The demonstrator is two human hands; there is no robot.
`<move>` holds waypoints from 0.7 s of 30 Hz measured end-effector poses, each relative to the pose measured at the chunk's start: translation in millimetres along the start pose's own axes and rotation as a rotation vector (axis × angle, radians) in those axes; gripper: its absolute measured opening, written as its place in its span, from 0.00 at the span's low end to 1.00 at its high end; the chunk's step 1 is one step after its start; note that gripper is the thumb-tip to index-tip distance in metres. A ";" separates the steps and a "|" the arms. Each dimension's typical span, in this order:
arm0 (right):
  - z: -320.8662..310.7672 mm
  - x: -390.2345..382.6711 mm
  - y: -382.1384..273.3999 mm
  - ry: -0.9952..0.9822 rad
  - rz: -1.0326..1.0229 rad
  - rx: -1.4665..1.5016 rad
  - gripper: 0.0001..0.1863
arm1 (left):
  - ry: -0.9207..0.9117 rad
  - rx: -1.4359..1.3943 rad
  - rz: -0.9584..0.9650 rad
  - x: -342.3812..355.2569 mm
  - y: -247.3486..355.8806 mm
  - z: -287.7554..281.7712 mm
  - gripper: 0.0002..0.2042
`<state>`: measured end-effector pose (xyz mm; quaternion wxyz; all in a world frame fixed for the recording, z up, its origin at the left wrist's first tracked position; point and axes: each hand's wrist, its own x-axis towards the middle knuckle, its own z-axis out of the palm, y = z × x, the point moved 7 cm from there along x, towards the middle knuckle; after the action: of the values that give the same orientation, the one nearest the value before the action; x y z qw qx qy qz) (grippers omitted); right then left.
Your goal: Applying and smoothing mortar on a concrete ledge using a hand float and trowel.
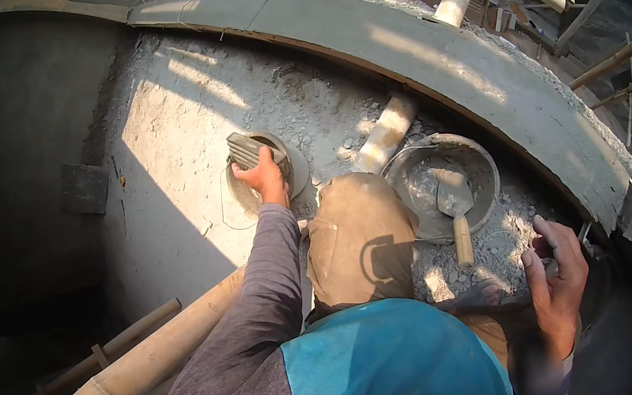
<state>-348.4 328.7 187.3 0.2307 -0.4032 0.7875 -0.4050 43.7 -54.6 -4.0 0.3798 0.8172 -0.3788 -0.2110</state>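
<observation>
My left hand (265, 177) reaches forward, its fingers closed round a grey block with ridges (246, 149); its exact kind is not clear. The block is over the mouth of a small bucket (299, 169) with a thin wire handle. My right hand (559, 268) is raised at the right with fingers apart and slightly bent, holding nothing. Between that hand and my knee stands a round mortar bucket (493, 172), coated inside with grey cement. A trowel (455, 196) lies in it, its wooden handle pointing over the rim towards me.
A curved, smooth cement ledge (358, 38) sweeps across the far side and down the right. Next to the mortar bucket a pale pipe (386, 136) lies on dusty, rubble-strewn ground. Thick bamboo poles (137, 364) cross at the lower left. A flat dark board (85, 188) rests by the left wall.
</observation>
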 end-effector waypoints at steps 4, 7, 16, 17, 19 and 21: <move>6.9 2.1 -17.6 0.010 -0.015 0.001 0.21 | -0.756 -0.942 -0.126 12.4 31.9 49.9 0.32; -2.1 2.8 -10.6 0.074 -0.033 -0.044 0.22 | -1.262 -1.018 -0.175 -52.8 88.1 83.8 0.26; 8.1 -9.2 -32.2 0.019 -0.220 -0.007 0.21 | -1.134 -0.254 0.953 -251.0 223.6 152.2 0.30; 7.0 -10.0 -34.3 0.026 -0.221 -0.010 0.21 | -0.904 -0.067 1.201 -268.8 228.7 153.1 0.29; 5.7 -12.0 -33.0 -0.010 -0.194 -0.012 0.20 | -0.966 -0.111 1.342 -309.4 221.0 165.6 0.28; 6.3 -14.6 -28.1 0.029 -0.221 -0.056 0.21 | -0.914 -0.038 1.517 -342.9 210.4 170.9 0.28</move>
<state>-323.2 328.2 207.4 0.1620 -0.4880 0.7525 -0.4115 -374.9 44.6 73.4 0.2425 0.1755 -0.9298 -0.2143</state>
